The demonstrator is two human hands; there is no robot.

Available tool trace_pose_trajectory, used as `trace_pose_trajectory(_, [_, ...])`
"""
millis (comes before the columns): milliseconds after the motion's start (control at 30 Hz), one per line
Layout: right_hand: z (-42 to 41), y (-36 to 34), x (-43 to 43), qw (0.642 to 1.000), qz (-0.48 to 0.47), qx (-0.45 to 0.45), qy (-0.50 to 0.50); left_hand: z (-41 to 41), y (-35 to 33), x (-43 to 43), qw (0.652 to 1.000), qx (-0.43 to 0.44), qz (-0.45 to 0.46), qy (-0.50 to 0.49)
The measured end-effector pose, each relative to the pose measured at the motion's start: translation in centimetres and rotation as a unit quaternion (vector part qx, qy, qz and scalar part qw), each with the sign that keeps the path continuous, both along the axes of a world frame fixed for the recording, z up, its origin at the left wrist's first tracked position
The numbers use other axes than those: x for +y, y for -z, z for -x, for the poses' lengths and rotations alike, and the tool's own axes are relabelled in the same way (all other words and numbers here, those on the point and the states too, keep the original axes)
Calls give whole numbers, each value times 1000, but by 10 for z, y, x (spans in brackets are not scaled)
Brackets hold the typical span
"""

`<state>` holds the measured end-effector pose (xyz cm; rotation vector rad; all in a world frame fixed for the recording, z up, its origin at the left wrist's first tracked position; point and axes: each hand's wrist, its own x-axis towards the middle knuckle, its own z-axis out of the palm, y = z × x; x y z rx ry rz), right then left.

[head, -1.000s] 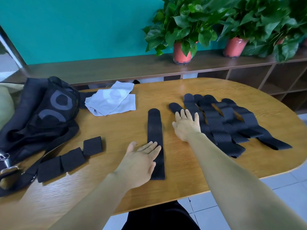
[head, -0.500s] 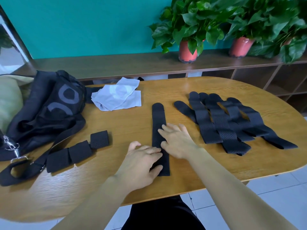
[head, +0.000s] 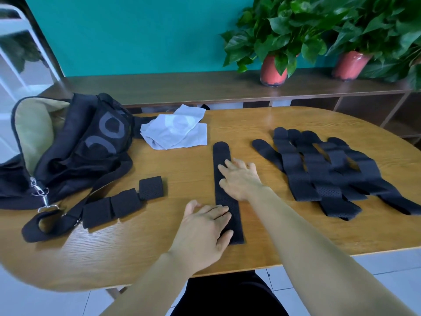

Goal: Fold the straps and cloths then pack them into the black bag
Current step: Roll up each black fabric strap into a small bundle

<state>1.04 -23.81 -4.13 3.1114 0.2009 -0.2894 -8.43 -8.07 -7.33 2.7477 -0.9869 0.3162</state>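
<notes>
1. Where the grained oval desk [head: 250,124] ends leftward, the slumped fabric bag [head: 68,156] is set.
2. Perforated, round-tipped straps [head: 303,169] are heaped rightward; crumpled pale cloths [head: 173,133] are laid beside the bag.
3. One flat strap [head: 221,151] is pressed by the straight-fingered left hand [head: 205,226] and right hand [head: 239,179].

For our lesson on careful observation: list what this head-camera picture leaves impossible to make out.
Head view only.
- Black bag: contents hidden by its own walls.
- Strap pile: count lost in overlaps; far-right end cut by frame edge.
- Single strap: parts covered by left hand and right hand.
</notes>
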Motion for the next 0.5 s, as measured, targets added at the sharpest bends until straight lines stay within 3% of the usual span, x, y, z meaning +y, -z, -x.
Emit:
trace_pose_trajectory(100, [4,-7,-3,1000,-10,5,6,0,-3,1,1000,-1,12,5])
trace_pose_trajectory(233, [29,-17,-14,991,-107,-76,-5,4,-11,16,995,-14,103,8])
trace_pose_trajectory(367, [80,-21,-22,966,-208,-150,-38,11,-14,32,997,7,73,28])
trace_pose_trajectory(500, [129,-8,-23,959,-253,-116,-48,13,-15,28,998,38,46,35])
